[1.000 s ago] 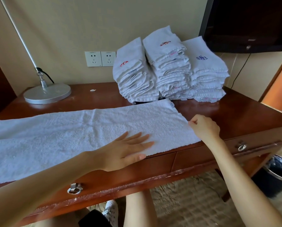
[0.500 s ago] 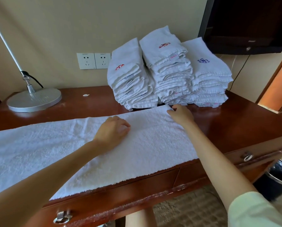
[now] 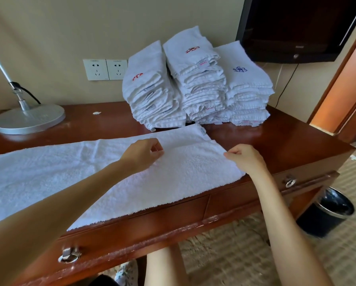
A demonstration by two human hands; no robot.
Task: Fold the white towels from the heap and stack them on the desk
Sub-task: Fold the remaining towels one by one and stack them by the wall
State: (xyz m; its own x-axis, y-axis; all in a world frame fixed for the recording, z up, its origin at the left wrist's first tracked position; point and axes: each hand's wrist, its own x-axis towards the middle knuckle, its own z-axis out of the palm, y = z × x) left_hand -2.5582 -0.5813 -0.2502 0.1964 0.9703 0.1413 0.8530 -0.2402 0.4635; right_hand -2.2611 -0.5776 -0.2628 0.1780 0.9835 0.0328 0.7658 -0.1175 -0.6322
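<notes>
Towel is lying flat along the front of the counter, near edge reaching the front lip. Three piles are sitting side by side behind the towel's right end, against the wall: left stack, middle stack, right stack. Lamp base is sitting back left. Sockets are sitting on the wall between lamp base and stacks. TV is hanging above and right of the stacks. Bin is standing on the floor under the counter's right end. Left hand is pinching the towel in front of the left stack; right hand is pinching its right edge.
</notes>
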